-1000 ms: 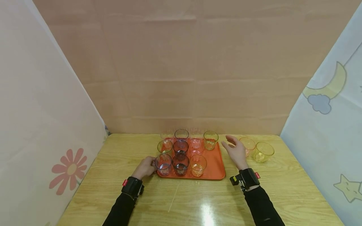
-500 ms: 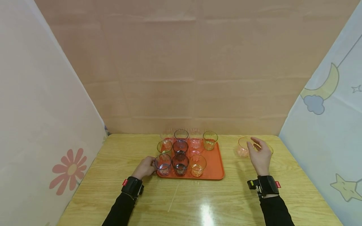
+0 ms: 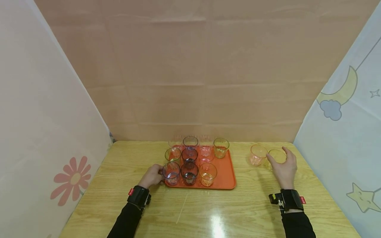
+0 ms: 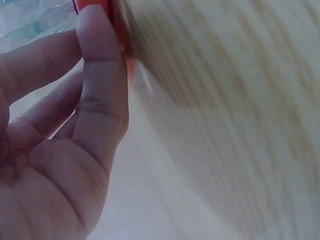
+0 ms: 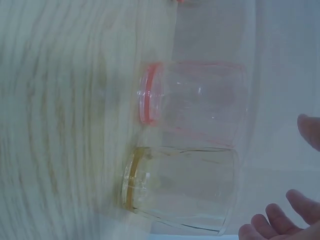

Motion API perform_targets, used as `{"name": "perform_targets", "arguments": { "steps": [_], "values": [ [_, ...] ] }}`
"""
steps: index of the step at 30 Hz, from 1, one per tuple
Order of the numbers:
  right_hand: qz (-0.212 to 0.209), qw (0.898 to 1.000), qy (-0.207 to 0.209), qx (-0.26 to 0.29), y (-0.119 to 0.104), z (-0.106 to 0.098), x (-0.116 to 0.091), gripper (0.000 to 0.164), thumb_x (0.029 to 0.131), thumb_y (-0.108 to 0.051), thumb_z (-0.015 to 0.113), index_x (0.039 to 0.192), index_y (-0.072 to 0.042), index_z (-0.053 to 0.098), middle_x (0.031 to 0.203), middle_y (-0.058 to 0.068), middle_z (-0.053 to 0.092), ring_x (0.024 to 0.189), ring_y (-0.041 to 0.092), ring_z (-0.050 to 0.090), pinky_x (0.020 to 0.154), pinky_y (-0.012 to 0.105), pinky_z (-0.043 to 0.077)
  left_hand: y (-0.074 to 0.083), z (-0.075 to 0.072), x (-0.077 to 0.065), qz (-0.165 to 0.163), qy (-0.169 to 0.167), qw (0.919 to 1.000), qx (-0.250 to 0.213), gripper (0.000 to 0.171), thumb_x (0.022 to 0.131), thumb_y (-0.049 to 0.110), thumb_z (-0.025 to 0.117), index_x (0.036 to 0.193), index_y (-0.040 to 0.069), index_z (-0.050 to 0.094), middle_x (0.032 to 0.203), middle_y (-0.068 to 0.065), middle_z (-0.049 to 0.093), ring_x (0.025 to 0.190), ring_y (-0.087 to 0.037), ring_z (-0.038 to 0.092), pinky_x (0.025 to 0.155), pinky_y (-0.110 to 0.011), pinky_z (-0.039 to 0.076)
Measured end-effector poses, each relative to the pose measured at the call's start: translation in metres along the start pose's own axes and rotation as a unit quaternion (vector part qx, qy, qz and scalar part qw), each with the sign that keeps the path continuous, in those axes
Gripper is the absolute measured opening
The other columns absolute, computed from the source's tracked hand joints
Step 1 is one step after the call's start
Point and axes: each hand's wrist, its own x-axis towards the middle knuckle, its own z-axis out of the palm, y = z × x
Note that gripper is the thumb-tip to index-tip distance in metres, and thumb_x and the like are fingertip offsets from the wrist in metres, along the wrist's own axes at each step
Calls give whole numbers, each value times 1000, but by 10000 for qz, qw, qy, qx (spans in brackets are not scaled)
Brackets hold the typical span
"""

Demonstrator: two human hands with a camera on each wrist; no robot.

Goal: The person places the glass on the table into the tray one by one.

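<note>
My left hand [image 3: 152, 176] grips the front left corner of an orange tray [image 3: 227, 175]. In the left wrist view its thumb and fingers meet at the tray's orange edge [image 4: 92, 6]. Several colored clear glasses stand upright on the tray, among them a blue glass [image 3: 171, 173] close to this hand. My right hand [image 3: 285, 168] hovers with spread fingers around the rim of a yellow glass [image 3: 276, 155] on the table. The right wrist view shows the fingers apart from the yellow glass [image 5: 185, 190], nothing held. Beside it stands a pink-orange glass [image 5: 195, 102].
The wooden table [image 3: 238, 215] ends at a beige paper backdrop [image 3: 205, 82]. White patterned panels stand at the left [image 3: 59, 115] and right [image 3: 342, 148]. A dark glass [image 3: 189, 173] and an amber glass [image 3: 207, 174] are in the tray's front row.
My right hand has moved right, away from the tray and past the pink-orange glass to the yellow glass. My left hand has stayed at the tray corner.
</note>
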Motion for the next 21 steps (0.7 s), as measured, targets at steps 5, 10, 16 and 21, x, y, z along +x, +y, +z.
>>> {"name": "perform_targets", "arguments": {
  "steps": [5, 10, 16, 21],
  "values": [
    [198, 9996, -169, -110, 5, -1, -1, 77, 87, -20, 74, 150, 1, 34, 149, 31, 32, 138, 49, 28, 113, 63, 22, -2, 1, 1, 106, 39, 9999, 8, 18, 84, -12, 60, 95, -2, 70, 70, -8, 63, 57, -20, 63, 50, -28, 50],
    [584, 9974, -409, -121, 12, -3, 0, 90, 87, -26, 73, 156, -2, 18, 154, 30, 25, 142, 49, 23, 113, 63, 22, -2, 2, 2, 104, 47, 9999, 51, 18, 82, -13, 60, 93, -2, 70, 70, -7, 62, 57, -18, 61, 50, -28, 50],
    [982, 9923, -735, -147, 17, -3, 2, 101, 88, -27, 72, 157, -2, 3, 158, 31, 14, 145, 50, 15, 114, 64, 20, -1, 3, 2, 34, 60, 10000, 25, 18, 82, -13, 61, 92, -2, 70, 71, -7, 62, 58, -18, 62, 52, -30, 54],
    [1115, 9899, -831, -287, 22, -2, 4, 102, 88, -28, 72, 156, 1, 1, 156, 35, 13, 143, 53, 17, 113, 65, 21, -3, 3, 3, 15, 101, 9999, 49, 17, 81, -13, 62, 91, -1, 71, 71, -7, 61, 59, -17, 62, 54, -31, 56]
  ]
}}
